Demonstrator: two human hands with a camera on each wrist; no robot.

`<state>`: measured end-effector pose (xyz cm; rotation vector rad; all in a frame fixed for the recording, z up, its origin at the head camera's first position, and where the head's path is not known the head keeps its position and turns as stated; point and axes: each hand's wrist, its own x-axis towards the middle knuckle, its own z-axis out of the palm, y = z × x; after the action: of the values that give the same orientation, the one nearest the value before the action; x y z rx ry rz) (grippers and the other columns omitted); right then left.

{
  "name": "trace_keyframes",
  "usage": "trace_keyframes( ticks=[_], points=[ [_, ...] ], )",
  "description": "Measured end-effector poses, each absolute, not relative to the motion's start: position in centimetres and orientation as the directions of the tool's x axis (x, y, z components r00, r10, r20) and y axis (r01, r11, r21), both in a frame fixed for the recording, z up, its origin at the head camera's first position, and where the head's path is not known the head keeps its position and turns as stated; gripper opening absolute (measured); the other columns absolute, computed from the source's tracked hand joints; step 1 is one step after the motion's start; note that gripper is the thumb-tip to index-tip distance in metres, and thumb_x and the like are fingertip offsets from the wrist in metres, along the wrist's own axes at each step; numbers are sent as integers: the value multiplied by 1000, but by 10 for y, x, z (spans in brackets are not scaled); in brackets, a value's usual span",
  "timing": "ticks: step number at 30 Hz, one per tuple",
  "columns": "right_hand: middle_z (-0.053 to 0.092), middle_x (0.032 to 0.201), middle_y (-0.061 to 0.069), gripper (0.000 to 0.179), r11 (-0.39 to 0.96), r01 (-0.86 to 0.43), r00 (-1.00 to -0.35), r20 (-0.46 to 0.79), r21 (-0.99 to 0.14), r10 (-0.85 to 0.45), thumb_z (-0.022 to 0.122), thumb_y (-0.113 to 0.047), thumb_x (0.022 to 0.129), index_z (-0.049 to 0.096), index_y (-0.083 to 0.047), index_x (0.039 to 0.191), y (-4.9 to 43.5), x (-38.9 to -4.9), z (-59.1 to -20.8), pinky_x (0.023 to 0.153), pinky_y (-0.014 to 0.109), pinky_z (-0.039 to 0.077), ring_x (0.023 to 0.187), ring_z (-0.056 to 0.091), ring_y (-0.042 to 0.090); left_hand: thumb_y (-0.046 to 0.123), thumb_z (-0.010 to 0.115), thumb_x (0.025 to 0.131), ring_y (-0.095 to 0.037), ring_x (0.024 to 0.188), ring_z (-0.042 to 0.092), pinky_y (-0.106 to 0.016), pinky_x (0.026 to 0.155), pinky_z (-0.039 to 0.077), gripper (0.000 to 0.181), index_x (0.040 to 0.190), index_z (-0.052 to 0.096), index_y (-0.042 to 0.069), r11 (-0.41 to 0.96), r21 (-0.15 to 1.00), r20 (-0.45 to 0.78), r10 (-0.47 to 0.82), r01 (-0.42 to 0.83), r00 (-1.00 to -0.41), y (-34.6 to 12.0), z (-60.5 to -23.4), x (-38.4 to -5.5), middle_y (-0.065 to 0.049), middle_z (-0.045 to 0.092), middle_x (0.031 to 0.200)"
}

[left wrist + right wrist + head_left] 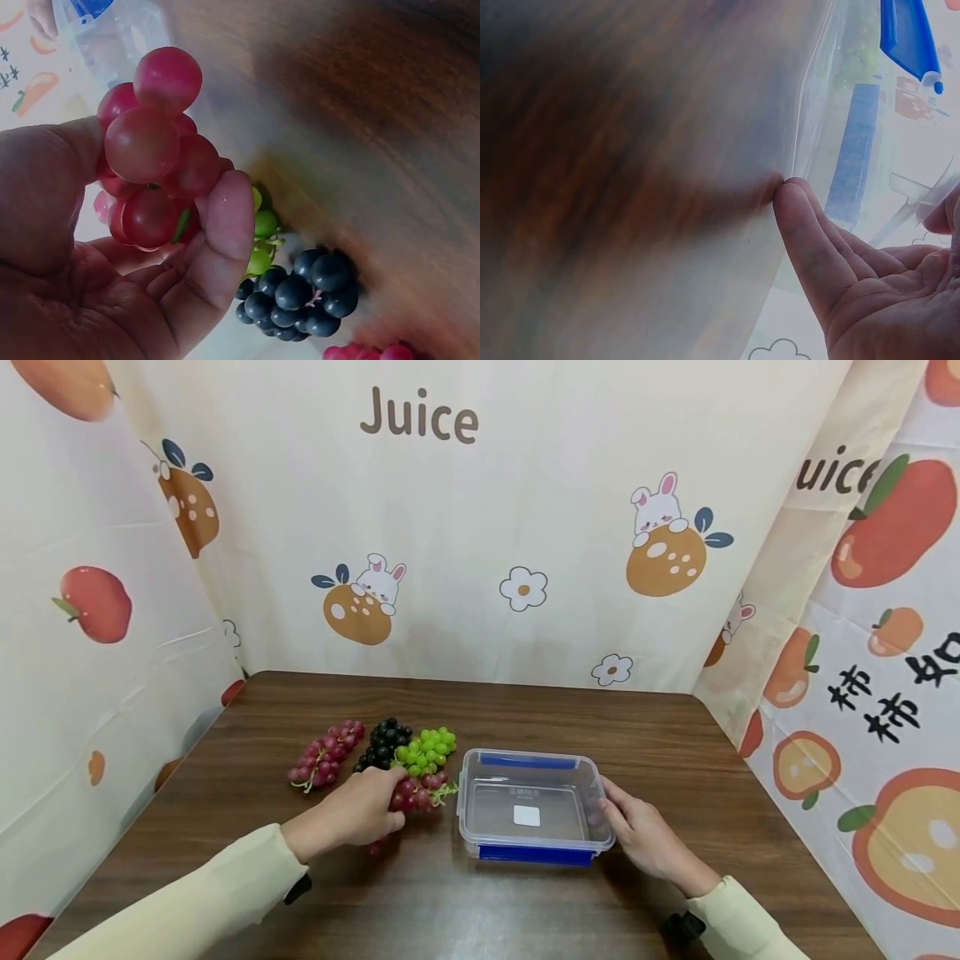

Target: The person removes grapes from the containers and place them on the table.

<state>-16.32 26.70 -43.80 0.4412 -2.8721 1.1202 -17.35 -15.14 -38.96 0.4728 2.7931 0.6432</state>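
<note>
My left hand (358, 806) grips red grapes (154, 150) between thumb and curled fingers, left of the clear container. Red grapes (423, 793) with a pale green stem show beside its fingertips in the head view; whether they belong to the held bunch I cannot tell. Green grapes (427, 752) and black grapes (384, 743) lie just beyond that hand. At the container's right wall, my right hand (647, 835) rests with fairly straight fingers (814, 247) against it. The clear container (474, 837) has blue latches and a white square label inside.
Another bunch of red grapes (326, 758) lies at the left on the brown wooden table (525, 902). A printed cloth (465, 527) with fruit and rabbits hangs behind the table and along both sides.
</note>
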Motion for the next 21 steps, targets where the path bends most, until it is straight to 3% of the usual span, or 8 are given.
trace_keyframes(
  ticks=[4, 11, 21],
  points=[
    [67, 128, 21, 49, 705, -265, -961, 123, -658, -246, 49, -20, 110, 42, -1, 155, 267, -163, -438, 77, 31, 55, 97, 68, 17, 13, 79, 88, -23, 89, 62, -44, 75, 52, 57, 138, 56, -2, 864, 438, -176, 352, 247, -919, -153, -393, -173, -18, 67, 116],
    [73, 115, 15, 50, 691, -231, -968, 90, -685, -235, 49, -20, 110, 41, -2, 156, 266, -163, -438, 71, 28, 55, 93, 70, 16, 12, 79, 86, -19, 72, 58, -40, 66, 50, 54, 134, 57, -1, 867, 445, -208, 343, 224, -916, -155, -404, -173, -11, 67, 98],
    [68, 127, 19, 48, 716, -267, -962, 135, -645, -237, 50, -19, 110, 44, -2, 154, 266, -163, -437, 78, 32, 54, 98, 67, 17, 14, 82, 84, -21, 79, 60, -44, 70, 53, 57, 133, 58, -3, 879, 416, -205, 339, 232, -918, -156, -408, -173, -17, 68, 105]
  ],
)
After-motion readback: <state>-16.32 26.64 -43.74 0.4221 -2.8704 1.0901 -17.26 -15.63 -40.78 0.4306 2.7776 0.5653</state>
